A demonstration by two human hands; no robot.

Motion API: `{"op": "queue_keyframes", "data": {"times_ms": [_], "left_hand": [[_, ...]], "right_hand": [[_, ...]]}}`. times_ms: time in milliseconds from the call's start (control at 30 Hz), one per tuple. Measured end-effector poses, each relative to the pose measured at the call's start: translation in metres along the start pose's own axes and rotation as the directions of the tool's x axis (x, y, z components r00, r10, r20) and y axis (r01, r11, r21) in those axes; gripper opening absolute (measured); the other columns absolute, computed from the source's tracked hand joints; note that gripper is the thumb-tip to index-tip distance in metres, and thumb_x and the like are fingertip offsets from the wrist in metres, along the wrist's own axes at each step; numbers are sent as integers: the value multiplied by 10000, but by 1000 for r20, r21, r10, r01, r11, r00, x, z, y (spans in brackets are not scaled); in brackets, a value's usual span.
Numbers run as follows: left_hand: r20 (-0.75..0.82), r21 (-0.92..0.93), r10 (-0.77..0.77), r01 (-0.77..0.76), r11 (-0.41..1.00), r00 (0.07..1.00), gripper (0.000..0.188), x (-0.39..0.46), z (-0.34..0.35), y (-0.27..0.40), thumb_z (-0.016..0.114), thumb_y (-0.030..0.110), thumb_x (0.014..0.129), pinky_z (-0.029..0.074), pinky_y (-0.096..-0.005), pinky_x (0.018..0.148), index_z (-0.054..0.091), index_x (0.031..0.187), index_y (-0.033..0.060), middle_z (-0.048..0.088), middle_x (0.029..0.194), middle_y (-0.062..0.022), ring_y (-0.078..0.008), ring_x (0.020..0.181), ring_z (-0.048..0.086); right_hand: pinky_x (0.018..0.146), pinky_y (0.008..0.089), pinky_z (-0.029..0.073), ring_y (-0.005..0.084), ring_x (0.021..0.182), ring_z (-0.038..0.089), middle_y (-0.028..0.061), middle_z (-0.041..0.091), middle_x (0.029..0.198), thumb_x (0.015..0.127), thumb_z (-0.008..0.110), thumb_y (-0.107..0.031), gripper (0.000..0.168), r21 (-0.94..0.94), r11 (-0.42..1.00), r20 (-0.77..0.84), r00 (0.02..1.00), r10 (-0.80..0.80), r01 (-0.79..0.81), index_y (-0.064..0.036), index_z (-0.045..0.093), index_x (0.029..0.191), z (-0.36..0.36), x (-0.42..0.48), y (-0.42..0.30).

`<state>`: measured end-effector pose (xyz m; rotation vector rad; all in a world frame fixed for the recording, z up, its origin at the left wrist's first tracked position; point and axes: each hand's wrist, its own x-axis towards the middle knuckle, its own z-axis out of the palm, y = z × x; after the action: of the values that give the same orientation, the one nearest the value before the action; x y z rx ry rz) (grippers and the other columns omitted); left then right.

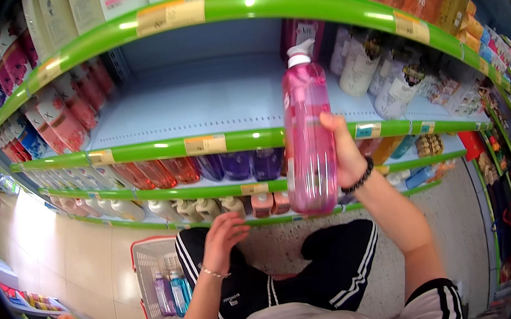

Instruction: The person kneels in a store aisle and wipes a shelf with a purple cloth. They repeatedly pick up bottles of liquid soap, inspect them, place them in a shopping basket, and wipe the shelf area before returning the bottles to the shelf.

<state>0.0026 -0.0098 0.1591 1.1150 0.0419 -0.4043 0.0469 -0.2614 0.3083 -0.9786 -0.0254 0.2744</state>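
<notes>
A tall clear pink pump bottle (pixel 311 157) with a white pump head stands upright in my right hand (pixel 345 150). My fingers wrap behind it, partly hidden, with the thumb on its right side. The bottle is in front of the shelf's green edge strip (pixel 243 140). My left hand (pixel 227 233) is in the air above my left knee, fingers loosely bent and apart, holding nothing. Beyond the bottle, a dark pink bottle (pixel 304 37) stands on the blue-grey shelf board (pixel 189 100).
A white shopping basket (pixel 151 248) with a red rim sits on the floor at my left, holding purple and blue bottles (pixel 171 291). White bottles (pixel 359 68) stand right on the shelf, pink bottles (pixel 61 119) left. Lower shelves hold purple bottles (pixel 237 166). Another stocked shelf (pixel 503 204) rises at far right.
</notes>
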Motion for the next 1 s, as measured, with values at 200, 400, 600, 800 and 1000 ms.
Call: {"op": "queue_keyframes", "data": {"times_ms": [200, 400, 600, 800, 1000], "left_hand": [[338, -173, -129, 196, 965, 932, 519, -8, 48, -38, 377, 464, 912, 389, -403, 914, 310, 1298, 123, 407, 1256, -63, -203, 1168, 414], [168, -115, -303, 324, 939, 938, 587, -21, 45, -104, 275, 526, 917, 376, -348, 960, 374, 1292, 85, 494, 1230, -85, -190, 1115, 490], [330, -471, -495, 594, 652, 804, 698, -13, 2, -132, 222, 589, 889, 463, -384, 880, 395, 1278, 36, 538, 1182, -146, -254, 1019, 571], [327, -553, -464, 565, 613, 823, 643, 10, -8, -131, 318, 570, 880, 482, -382, 856, 448, 1240, 53, 567, 1149, -130, -238, 968, 597], [305, -460, -498, 583, 670, 812, 653, 27, -5, -142, 330, 569, 881, 458, -362, 886, 415, 1271, 52, 533, 1199, -129, -222, 1030, 563]], "right_hand": [[879, 321, 424, 163, 1013, 513, 77, 490, 1115, 646, 762, -183, 807, -152, 982, -75, 990, -120, 108, -44, 272, 1271, -4, -63, 97], [891, 309, 405, 144, 1034, 492, 72, 486, 1138, 735, 703, -160, 697, -408, 912, -383, 902, -201, 30, -39, 286, 1281, -41, -79, 202], [740, 244, 394, 100, 828, 518, 24, 563, 982, 890, 482, -284, 331, -10, 980, -538, 827, 163, -200, -36, 489, 1110, -77, -92, 248], [866, 307, 414, 193, 915, 560, 72, 592, 1040, 901, 420, -319, 382, 558, 820, -403, 824, 398, -123, -35, 501, 1143, -105, -69, 287], [871, 387, 472, 245, 1004, 576, 117, 565, 1149, 915, 406, -367, 440, 772, 599, 19, 949, 314, -213, -29, 493, 1181, -123, -49, 313]]}}
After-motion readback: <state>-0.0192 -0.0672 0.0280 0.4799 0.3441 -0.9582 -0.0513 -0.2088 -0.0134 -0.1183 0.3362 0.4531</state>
